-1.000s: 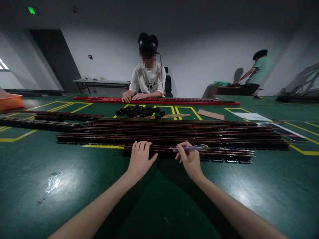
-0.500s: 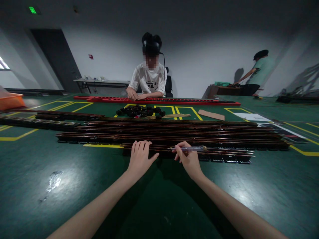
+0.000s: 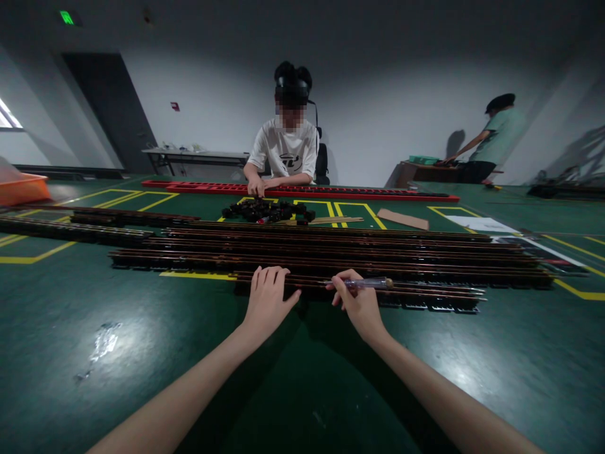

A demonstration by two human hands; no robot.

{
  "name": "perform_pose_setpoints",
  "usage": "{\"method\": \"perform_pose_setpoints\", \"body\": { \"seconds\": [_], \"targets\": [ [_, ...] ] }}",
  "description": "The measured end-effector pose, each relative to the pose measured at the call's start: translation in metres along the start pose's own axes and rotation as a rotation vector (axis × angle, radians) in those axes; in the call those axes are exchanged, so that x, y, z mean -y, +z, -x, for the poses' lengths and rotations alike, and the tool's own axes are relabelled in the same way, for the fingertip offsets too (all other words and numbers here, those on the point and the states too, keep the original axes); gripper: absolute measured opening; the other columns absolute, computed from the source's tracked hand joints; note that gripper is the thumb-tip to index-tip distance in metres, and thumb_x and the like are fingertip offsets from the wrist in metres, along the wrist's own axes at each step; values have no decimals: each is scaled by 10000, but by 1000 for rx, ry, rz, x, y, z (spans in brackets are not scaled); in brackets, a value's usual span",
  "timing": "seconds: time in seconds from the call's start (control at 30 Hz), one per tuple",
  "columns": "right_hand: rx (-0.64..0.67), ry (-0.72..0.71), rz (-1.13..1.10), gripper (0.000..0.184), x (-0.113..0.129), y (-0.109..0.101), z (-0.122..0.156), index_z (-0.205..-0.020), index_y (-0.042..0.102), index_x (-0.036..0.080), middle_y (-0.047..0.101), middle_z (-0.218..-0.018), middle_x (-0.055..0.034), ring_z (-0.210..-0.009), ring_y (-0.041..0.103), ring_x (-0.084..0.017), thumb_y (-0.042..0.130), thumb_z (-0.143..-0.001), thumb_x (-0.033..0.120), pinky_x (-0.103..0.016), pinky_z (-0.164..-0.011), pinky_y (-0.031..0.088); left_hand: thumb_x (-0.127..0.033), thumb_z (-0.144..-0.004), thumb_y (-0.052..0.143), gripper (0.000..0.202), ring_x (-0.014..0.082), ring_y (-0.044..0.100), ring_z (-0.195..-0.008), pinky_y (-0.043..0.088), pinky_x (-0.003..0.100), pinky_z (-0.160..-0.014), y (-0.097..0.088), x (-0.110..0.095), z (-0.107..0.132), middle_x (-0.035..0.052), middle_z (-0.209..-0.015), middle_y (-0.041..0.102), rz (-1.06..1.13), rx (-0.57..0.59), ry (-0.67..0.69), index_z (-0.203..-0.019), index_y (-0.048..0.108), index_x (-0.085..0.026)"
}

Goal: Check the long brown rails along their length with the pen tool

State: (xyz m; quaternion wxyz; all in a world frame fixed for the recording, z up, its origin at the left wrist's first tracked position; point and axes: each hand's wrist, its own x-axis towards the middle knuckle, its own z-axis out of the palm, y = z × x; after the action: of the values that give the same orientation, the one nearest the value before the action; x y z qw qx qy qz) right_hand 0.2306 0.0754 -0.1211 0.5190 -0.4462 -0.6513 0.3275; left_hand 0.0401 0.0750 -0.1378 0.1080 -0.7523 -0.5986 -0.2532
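Observation:
My left hand [image 3: 267,296] lies on the near dark strip [image 3: 435,297], its fingers stretched over the edge and its thumb held apart. A screwdriver with a clear handle [image 3: 373,283] is gripped in my right hand [image 3: 357,299]. It is held nearly level, its shaft pointing left toward the strip between my hands; I cannot tell what the tip touches. Just behind, several long dark strips with copper-coloured rods [image 3: 331,249] lie side by side across the green table [image 3: 302,384].
A pile of small black parts [image 3: 267,211], thin wooden sticks [image 3: 338,221] and a cardboard piece [image 3: 403,219] lie beyond the strips. A co-worker [image 3: 288,145] sits opposite at a long red rail [image 3: 354,192]. An orange bin [image 3: 23,189] stands at left. Another person [image 3: 496,139] works at far right.
The view has shifted very slightly. My two hands and the screwdriver keep almost the same place on the strip. The co-worker's hands at the red rail have moved a little.

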Motion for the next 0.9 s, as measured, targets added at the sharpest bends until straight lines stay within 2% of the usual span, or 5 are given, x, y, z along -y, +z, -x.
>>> {"method": "perform_pose_setpoints", "body": {
  "seconds": [0.43, 0.9],
  "targets": [
    [-59, -11, 44, 258, -1, -2, 1, -768, 532, 192, 656, -626, -24, -468, 585, -138, 491, -870, 426, -228, -409, 413, -303, -837, 467, 369, 266, 486, -1093, 285, 504, -1060, 3, 1, 1, 119, -1105, 579, -15, -44, 25, -1150, 509, -112],
    [-75, 1, 50, 289, -2, -1, 1, -759, 542, 187, 673, -640, -32, -450, 580, -132, 501, -861, 454, -227, -409, 414, -223, -842, 420, 344, 259, 483, -1116, 275, 514, -1073, 2, 1, 2, 117, -1114, 572, 0, -15, 32, -1154, 523, -124]
  ]
}}
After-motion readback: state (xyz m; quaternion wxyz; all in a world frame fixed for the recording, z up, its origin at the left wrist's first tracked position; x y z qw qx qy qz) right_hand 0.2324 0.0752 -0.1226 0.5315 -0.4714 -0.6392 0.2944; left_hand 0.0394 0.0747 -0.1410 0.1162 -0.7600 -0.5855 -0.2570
